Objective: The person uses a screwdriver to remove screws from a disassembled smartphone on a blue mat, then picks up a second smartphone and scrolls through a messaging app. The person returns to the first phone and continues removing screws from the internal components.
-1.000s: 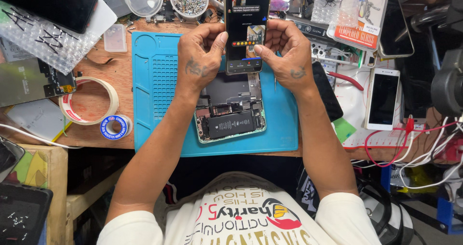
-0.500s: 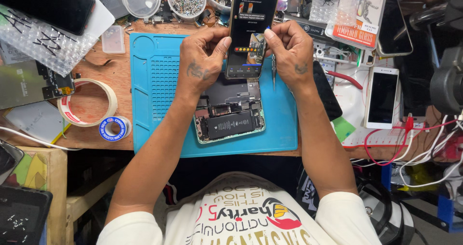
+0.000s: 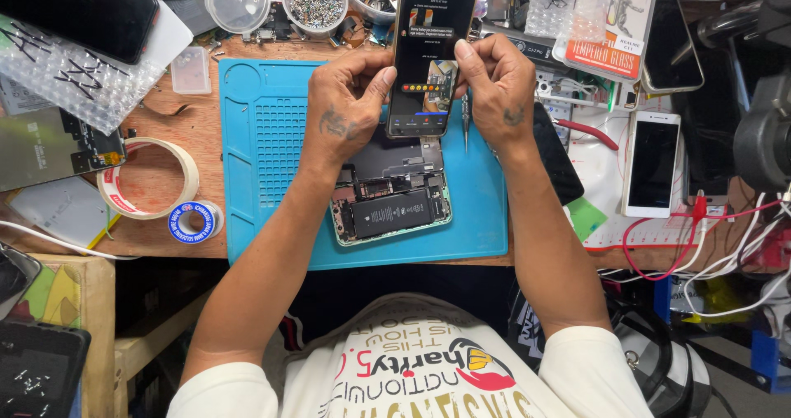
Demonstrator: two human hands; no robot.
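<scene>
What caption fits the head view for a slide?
Both hands, left hand and right hand, hold a lit phone above an opened phone.

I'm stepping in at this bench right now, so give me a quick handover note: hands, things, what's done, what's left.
Left hand and right hand together hold a lit phone above the blue mat.
The right hand also has a thin screwdriver tucked under it, tip pointing down.
The opened phone lies on the mat, battery and boards exposed.
Done: it is open, its screen off.
Left: inside work and closing up; no tool is on it now.
</scene>
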